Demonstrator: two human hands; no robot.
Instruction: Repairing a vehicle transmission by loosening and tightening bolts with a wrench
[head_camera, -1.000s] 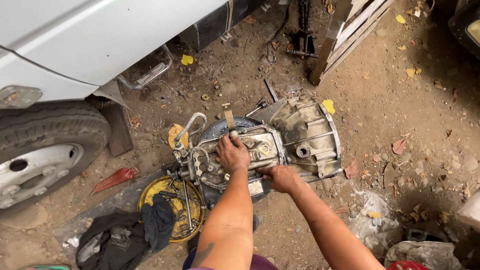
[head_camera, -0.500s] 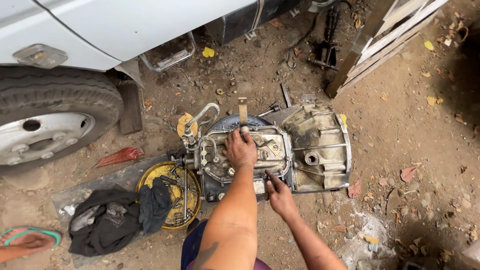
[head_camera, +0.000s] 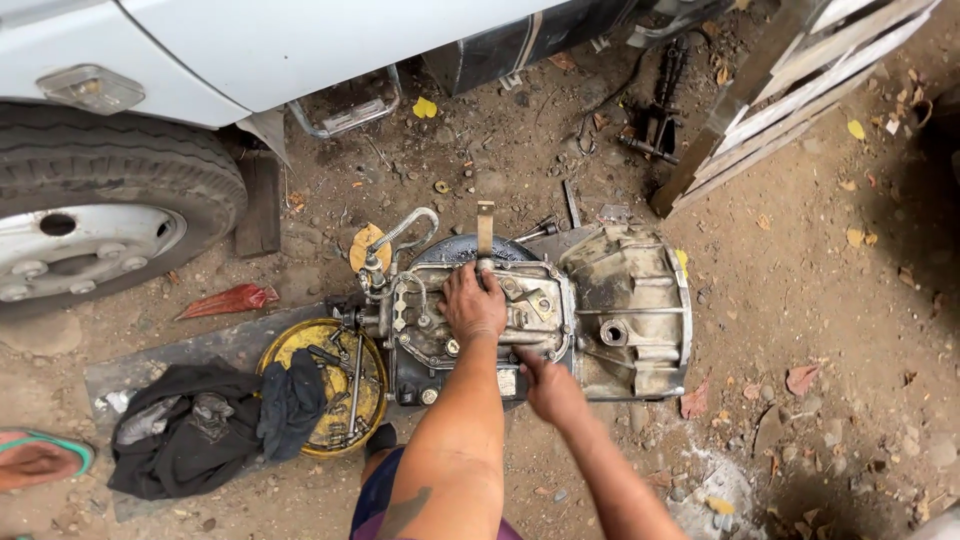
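While the camera is looking straight down from the person's head, a greasy vehicle gearbox (head_camera: 560, 320) is lying on its side on the bare dirt ground (head_camera: 820, 300), its wide bell housing (head_camera: 630, 310) pointing toward the right. The left hand (head_camera: 472, 305) is resting palm-down on the gearbox's top cover, fingers loosely spread and pressing flat on the metal, not closing around anything. The right hand (head_camera: 545, 385) is reaching in at the near edge of the gearbox, its fingers curling against the casing; whether they are pinching a small part cannot be told, since the fingertips are hiding against the metal. A flat metal lever (head_camera: 486, 228) is sticking up from the far side of the gearbox, just beyond the left hand, and a bent metal pipe (head_camera: 400, 235) is arching off its left end. Just left of the gearbox, a round yellow pan (head_camera: 290, 345) is holding hand tools, with a dark rag (head_camera: 200, 430) draping over its near left rim. A white vehicle's tyre (head_camera: 120, 190) is filling the upper left, and a wooden pallet (head_camera: 800, 80) is leaning at the upper right.
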